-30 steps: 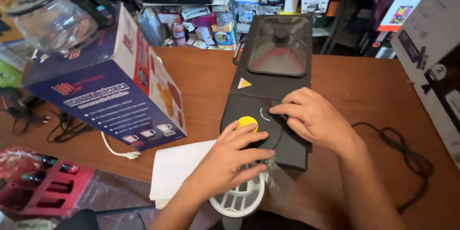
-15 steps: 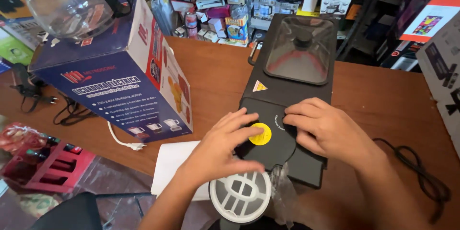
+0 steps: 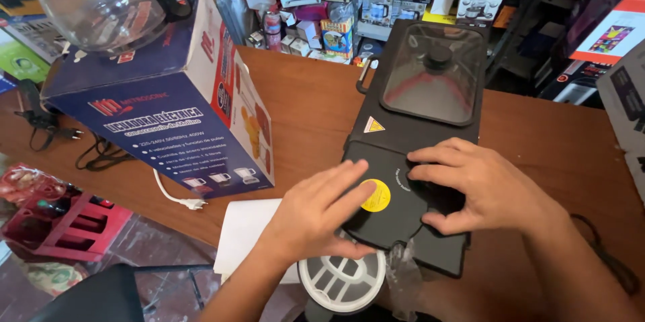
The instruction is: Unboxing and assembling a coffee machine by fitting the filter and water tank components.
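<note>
Lay flat at centre frame on the wooden table (image 3: 302,104): a black appliance (image 3: 403,154), long axis running up toward the upper right, with a glass lid (image 3: 430,83) and black knob (image 3: 440,59) on its far half. Bore a yellow round sticker (image 3: 376,196) on the near half and a small yellow warning triangle (image 3: 373,125) just above it.

Rested on the near half, lower centre: left hand (image 3: 319,218), fingers spread open and laid flat, fingertips touching the sticker's left edge, gripping nothing. Sat just right of it, apart by the sticker's width: right hand (image 3: 477,188), fingers curled loosely over a round black part (mostly hidden beneath the palm; firm grip or mere touch, cannot tell).

Showed at the bottom edge, just under the left wrist: a white slotted disc (image 3: 342,282), with clear plastic wrap (image 3: 403,271) beside it and white paper (image 3: 245,238) to its left.

Stood at upper left: a blue box (image 3: 161,120), a glass carafe (image 3: 101,3) on top. Trailed below the box: a white plug (image 3: 191,203).
</note>
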